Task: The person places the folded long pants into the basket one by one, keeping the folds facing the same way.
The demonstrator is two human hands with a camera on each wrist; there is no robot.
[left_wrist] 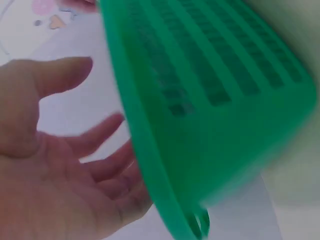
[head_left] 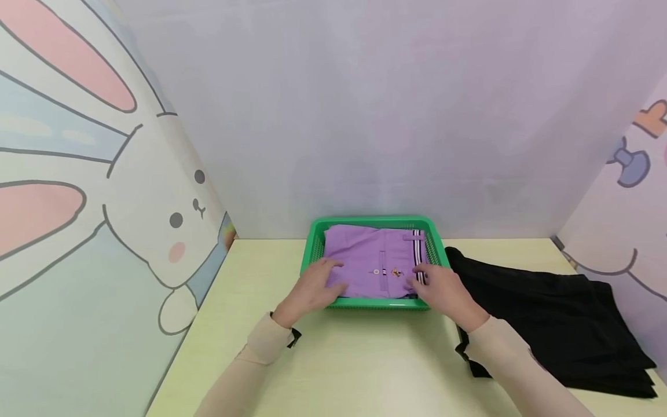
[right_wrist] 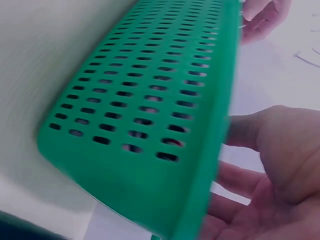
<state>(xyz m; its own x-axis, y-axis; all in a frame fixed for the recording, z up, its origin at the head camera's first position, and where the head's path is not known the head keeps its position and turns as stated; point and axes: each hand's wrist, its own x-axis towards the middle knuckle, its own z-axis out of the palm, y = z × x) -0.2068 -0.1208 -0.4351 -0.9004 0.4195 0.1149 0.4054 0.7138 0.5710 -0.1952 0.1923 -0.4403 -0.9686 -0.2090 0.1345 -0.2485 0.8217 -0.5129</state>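
Note:
A folded purple shirt (head_left: 359, 255) lies flat inside a green plastic basket (head_left: 375, 303); dark striped trim runs down its right side, and a small emblem shows near the middle. My left hand (head_left: 315, 286) is over the basket's left front corner, fingers above the shirt's left part. In the left wrist view the thumb of that hand (left_wrist: 65, 165) is extended and the fingers are loosely bent at the rim. Over the right front corner, my right hand (head_left: 447, 291) has its fingertips at the striped trim. The right wrist view shows its fingers (right_wrist: 232, 205) partly hidden behind the rim.
Black folded cloth (head_left: 542, 324) lies on the table to the right, beside the basket and under the right forearm. A pale curtain-like backdrop (head_left: 365, 116) stands behind the table (head_left: 365, 365). A panel with a cartoon rabbit (head_left: 151, 214) borders the left side.

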